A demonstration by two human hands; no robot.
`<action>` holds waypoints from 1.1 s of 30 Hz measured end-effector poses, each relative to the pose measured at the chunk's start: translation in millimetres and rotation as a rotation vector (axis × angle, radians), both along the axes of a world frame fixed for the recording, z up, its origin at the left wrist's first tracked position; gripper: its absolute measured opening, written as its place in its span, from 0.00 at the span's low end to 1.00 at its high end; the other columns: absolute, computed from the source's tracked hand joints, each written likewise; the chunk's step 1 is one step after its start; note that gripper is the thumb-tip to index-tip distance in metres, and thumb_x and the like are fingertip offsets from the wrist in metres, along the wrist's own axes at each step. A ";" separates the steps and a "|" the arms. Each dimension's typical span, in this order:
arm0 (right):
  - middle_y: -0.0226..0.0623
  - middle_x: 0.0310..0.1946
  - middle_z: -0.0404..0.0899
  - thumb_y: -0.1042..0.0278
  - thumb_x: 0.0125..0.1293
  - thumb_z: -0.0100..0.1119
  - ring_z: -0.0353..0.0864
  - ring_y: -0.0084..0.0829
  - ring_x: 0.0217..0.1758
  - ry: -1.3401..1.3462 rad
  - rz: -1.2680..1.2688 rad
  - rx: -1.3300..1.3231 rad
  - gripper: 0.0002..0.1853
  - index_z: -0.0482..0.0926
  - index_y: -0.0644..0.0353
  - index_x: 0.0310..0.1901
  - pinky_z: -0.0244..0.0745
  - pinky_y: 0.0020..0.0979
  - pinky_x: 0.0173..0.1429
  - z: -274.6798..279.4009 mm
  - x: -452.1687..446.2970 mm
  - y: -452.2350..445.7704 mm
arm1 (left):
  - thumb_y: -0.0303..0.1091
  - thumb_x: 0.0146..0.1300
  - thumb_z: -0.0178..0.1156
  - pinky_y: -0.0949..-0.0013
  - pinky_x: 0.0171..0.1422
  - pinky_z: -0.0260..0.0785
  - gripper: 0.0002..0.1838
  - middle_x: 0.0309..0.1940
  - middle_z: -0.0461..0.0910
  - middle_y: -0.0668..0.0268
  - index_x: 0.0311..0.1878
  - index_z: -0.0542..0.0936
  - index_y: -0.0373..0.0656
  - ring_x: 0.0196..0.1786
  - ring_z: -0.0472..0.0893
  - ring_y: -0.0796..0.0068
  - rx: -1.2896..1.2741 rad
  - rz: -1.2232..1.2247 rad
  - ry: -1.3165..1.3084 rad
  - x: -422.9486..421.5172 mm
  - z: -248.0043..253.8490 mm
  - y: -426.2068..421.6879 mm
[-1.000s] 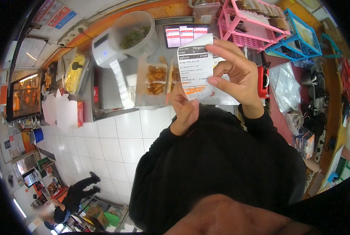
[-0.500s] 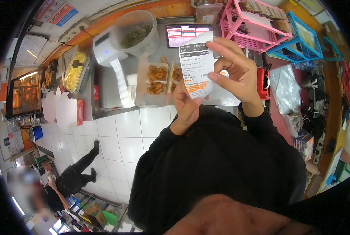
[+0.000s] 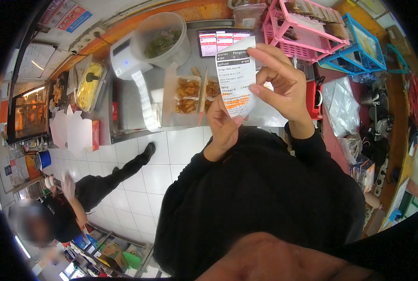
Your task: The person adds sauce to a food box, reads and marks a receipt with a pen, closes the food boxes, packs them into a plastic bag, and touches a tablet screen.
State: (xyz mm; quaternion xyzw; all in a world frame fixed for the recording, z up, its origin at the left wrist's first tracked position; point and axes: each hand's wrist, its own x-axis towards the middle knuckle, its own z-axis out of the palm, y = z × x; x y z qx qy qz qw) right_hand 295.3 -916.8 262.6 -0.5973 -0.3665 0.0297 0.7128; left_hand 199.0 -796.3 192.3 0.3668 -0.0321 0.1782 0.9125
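Observation:
A printed order receipt (image 3: 234,82) with an orange highlighted patch is held up in front of me over the counter. My left hand (image 3: 223,131) pinches its lower end between thumb and fingers. The upper right edge is gripped by my right hand (image 3: 283,84), its fingers bent around the paper. Behind the receipt, a tray of fried chicken pieces (image 3: 188,96) lies on the counter, partly covered at its right side by the paper and my left hand. A tablet (image 3: 209,44) with red and white panels on its screen stands beyond the receipt's top.
A white label printer (image 3: 124,58) with a long paper strip stands left, beside a tub of green leaves (image 3: 164,40). Pink baskets (image 3: 293,44) and a blue rack (image 3: 354,51) are at back right. A co-worker in black (image 3: 61,210) is at the lower left.
The receipt has shifted slightly in my hands, which stay almost in place. The co-worker at the left has stepped closer, with both hands now raised.

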 end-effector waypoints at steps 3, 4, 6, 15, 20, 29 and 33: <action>0.46 0.63 0.66 0.85 0.54 0.63 0.78 0.14 0.33 0.012 0.003 -0.011 0.29 0.74 0.67 0.61 0.72 0.18 0.40 -0.7 1.4 -0.6 | 0.31 0.52 0.63 0.73 0.41 0.73 0.18 0.44 0.77 0.59 0.45 0.71 0.37 0.41 0.78 0.76 0.020 -0.014 0.014 0.0 0.6 0.6; 0.46 0.63 0.66 0.85 0.54 0.63 0.79 0.14 0.33 0.010 0.002 -0.015 0.29 0.74 0.66 0.61 0.73 0.18 0.40 -1.1 2.1 -0.9 | 0.32 0.53 0.63 0.73 0.41 0.73 0.19 0.44 0.77 0.59 0.46 0.71 0.36 0.41 0.78 0.76 0.027 -0.019 0.021 -0.2 0.3 0.9; 0.46 0.64 0.66 0.85 0.54 0.63 0.79 0.14 0.34 0.006 0.000 -0.023 0.29 0.73 0.66 0.61 0.73 0.18 0.41 -1.9 3.2 -1.3 | 0.32 0.53 0.63 0.73 0.41 0.73 0.20 0.45 0.77 0.60 0.48 0.71 0.36 0.42 0.78 0.76 0.041 -0.025 0.010 0.3 -0.6 1.8; 0.45 0.65 0.65 0.85 0.54 0.63 0.80 0.14 0.34 0.054 -0.011 -0.014 0.30 0.73 0.65 0.61 0.71 0.17 0.40 -3.5 2.9 -1.3 | 0.31 0.54 0.62 0.74 0.40 0.73 0.19 0.47 0.76 0.60 0.48 0.71 0.37 0.44 0.78 0.75 0.039 -0.042 0.016 1.7 -2.5 0.3; 0.44 0.65 0.64 0.84 0.54 0.63 0.80 0.14 0.34 0.066 -0.017 -0.034 0.30 0.74 0.64 0.62 0.70 0.16 0.39 -5.5 3.6 -2.9 | 0.31 0.54 0.62 0.74 0.40 0.73 0.19 0.47 0.76 0.60 0.48 0.71 0.38 0.44 0.78 0.75 0.036 -0.063 0.014 2.0 -4.4 0.7; 0.43 0.66 0.64 0.85 0.54 0.63 0.80 0.14 0.34 0.091 -0.017 -0.029 0.30 0.74 0.63 0.62 0.72 0.16 0.39 -6.2 3.2 -2.9 | 0.30 0.54 0.62 0.73 0.41 0.73 0.19 0.47 0.76 0.60 0.49 0.71 0.38 0.44 0.77 0.75 0.032 -0.077 0.013 1.7 -3.0 -0.3; 0.42 0.66 0.64 0.85 0.54 0.63 0.80 0.14 0.34 0.075 -0.020 -0.039 0.30 0.74 0.63 0.62 0.72 0.16 0.39 -6.6 4.4 -4.9 | 0.31 0.54 0.62 0.73 0.41 0.73 0.20 0.48 0.76 0.60 0.49 0.71 0.38 0.44 0.77 0.75 0.031 -0.084 0.017 2.1 -0.1 -1.3</action>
